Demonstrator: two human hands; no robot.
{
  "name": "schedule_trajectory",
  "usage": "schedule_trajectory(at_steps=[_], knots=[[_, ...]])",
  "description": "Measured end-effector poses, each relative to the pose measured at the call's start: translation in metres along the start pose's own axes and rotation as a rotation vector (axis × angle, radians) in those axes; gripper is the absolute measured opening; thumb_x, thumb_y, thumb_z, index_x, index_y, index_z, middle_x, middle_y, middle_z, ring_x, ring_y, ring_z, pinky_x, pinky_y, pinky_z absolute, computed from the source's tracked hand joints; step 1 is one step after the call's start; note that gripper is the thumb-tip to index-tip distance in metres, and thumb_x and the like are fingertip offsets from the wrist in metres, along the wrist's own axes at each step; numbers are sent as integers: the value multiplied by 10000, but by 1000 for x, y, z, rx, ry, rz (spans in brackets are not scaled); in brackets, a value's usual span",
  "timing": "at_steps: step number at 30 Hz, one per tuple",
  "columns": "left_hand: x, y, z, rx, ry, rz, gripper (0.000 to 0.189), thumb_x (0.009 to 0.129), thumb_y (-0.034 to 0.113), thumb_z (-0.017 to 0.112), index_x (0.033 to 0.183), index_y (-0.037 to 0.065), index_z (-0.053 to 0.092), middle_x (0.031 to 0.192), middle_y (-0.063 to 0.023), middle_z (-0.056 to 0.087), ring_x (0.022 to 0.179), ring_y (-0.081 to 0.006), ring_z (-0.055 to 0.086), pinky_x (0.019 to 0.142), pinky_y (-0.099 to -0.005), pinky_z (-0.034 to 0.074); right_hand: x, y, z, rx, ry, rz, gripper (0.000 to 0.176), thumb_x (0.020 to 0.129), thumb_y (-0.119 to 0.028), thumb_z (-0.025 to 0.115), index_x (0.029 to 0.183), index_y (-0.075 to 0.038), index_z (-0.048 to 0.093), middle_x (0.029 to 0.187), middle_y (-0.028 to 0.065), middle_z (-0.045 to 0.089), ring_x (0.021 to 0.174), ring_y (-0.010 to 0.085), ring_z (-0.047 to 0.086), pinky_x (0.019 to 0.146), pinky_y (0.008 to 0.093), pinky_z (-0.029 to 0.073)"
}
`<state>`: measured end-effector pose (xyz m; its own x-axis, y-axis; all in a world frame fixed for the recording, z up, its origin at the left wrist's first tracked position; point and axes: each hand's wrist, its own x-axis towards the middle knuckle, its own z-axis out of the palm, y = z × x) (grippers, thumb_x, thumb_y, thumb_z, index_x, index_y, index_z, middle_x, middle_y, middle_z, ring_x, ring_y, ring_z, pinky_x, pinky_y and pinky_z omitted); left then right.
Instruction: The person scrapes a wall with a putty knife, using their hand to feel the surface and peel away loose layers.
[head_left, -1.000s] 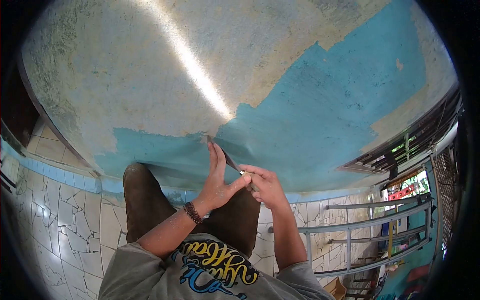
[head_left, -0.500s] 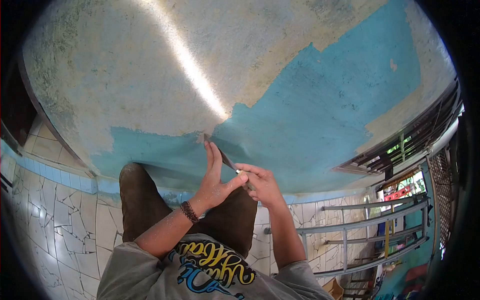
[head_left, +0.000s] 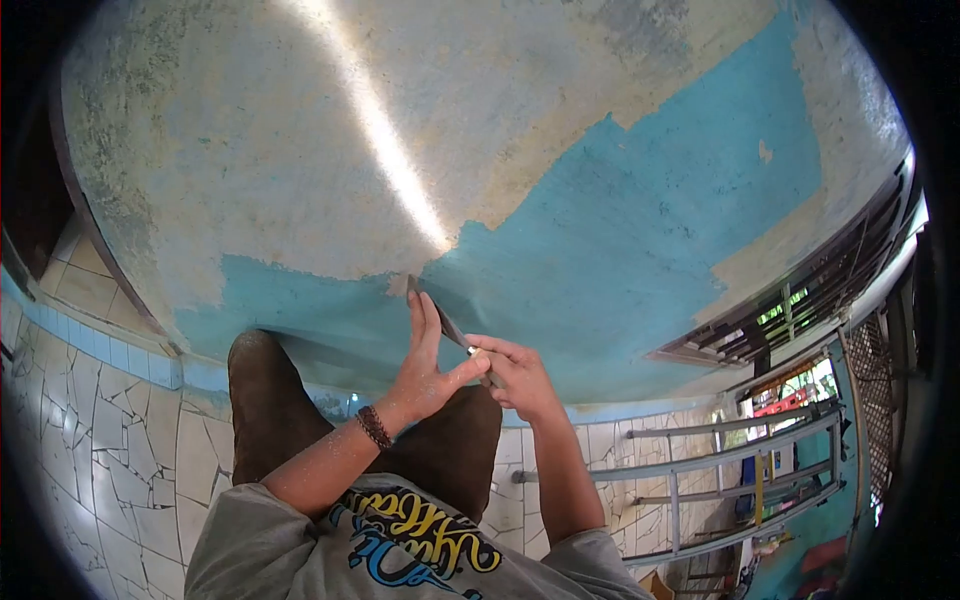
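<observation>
My right hand (head_left: pixel 518 380) is closed around the handle of a knife (head_left: pixel 452 332), whose long dark blade points up and left. The fingers of my left hand (head_left: pixel 430 360) lie stretched along the blade, and its thumb rests by the handle. The blade's tip touches the wall at the ragged edge of the blue paint (head_left: pixel 640 215). Just beside the tip is a small pale scraped patch (head_left: pixel 398 286). Above that edge the wall shows bare, mottled grey plaster (head_left: pixel 270 150). Pale specks of dust cling to my left forearm.
My bent knees face the wall. A metal ladder (head_left: pixel 690 470) stands at the right, over the cracked-tile floor (head_left: pixel 120 430). Beyond it is a slatted window (head_left: pixel 770 318). At the far left, a dark doorway (head_left: pixel 35 190) opens beside the wall.
The view has shifted slightly. Both hands keep their grip on the knife, its tip still against the wall, and the pale patch beside the tip looks a little larger.
</observation>
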<state>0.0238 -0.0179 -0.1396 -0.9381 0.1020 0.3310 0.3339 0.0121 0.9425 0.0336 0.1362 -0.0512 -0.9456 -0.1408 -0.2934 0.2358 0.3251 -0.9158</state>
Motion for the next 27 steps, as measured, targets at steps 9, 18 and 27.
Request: schedule_trajectory(at_steps=[9,18,27], knots=[[-2,-1,-4,-27,10,-34,1230,852,529,693,1466,-121,-151,1526,-389,-167,1462,-434,-156,1194,-471,54,10,-2,2,-17,-21,-11,327,951,-148,527,1232,-48,661,688,-8,536,502,39,400,426,199,292],[-4,-3,0,-60,31,-3,1205,861,502,694,1467,-128,-136,1526,-396,-150,1463,-442,-140,1195,-466,53,-4,-14,11,-48,-11,-14,315,947,-142,530,1206,-35,675,705,-23,548,595,55,467,488,217,367],[-3,2,-10,-56,40,10,1157,903,472,650,1457,-135,-164,1552,-333,-189,1468,-365,-177,1196,-440,-3,2,-21,18,-171,-21,-80,333,944,-130,518,1234,-45,657,662,-4,518,511,52,418,442,216,329]])
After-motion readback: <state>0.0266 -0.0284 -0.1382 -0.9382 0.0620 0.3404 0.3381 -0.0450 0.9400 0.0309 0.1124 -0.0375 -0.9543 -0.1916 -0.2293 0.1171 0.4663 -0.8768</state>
